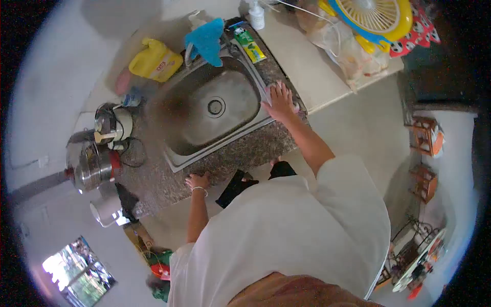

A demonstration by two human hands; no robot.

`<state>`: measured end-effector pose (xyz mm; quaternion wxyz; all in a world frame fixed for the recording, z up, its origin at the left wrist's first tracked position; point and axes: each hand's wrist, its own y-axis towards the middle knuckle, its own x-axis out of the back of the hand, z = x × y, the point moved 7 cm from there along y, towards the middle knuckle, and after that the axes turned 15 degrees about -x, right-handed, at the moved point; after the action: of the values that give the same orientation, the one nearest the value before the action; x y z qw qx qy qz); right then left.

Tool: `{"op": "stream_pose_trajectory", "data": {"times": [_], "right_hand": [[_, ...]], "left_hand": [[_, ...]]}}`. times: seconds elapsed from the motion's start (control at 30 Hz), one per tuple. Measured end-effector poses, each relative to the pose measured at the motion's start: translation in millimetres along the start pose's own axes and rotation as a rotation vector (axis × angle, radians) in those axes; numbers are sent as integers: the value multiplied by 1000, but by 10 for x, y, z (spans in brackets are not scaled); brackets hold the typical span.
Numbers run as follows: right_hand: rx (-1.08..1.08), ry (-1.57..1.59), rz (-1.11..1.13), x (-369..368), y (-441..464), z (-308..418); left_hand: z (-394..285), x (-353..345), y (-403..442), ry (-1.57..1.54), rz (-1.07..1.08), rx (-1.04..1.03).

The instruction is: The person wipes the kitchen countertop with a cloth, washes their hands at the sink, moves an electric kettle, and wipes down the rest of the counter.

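My right hand (280, 102) lies flat with its fingers apart on the counter, at the right rim of the steel sink (215, 128). Pale pink material, perhaps a cloth (296, 108), shows from under it; most of this is hidden by the palm. My left hand (197, 181), with a white bracelet at the wrist, rests on the front edge of the brown speckled counter (153, 189), below the sink's near left corner. Its fingers lie on the surface and hold nothing that I can see. A blue cloth (206, 41) hangs over the faucet.
Behind the sink stand a yellow jug (156, 60) and a green-yellow packet (249, 45). Left are a corded appliance (113, 124) and a steel pot (92, 166). A white bottle (257, 15) and a yellow-blue fan (371, 18) are on the pale counter to the right.
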<state>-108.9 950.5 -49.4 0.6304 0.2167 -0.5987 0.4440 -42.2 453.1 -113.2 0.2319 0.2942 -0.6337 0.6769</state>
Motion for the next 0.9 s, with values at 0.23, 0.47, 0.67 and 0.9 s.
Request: {"op": "stream_pose_trajectory", "data": {"times": [0.23,0.47,0.67,0.9], "right_hand": [[-59,-11,70,303,936,506],[107,-46,-53,191,-17,36],[-39,-60,213,486,-737,-160],[-194,198,-189,804,945,291]], "left_hand": [[68,97,-186,-99,-18,-73],[-303,295,-441,-163,-77,22],[-237,152,-386,-101,-56,-37],[-262,147,-320,7,2,-35]]}}
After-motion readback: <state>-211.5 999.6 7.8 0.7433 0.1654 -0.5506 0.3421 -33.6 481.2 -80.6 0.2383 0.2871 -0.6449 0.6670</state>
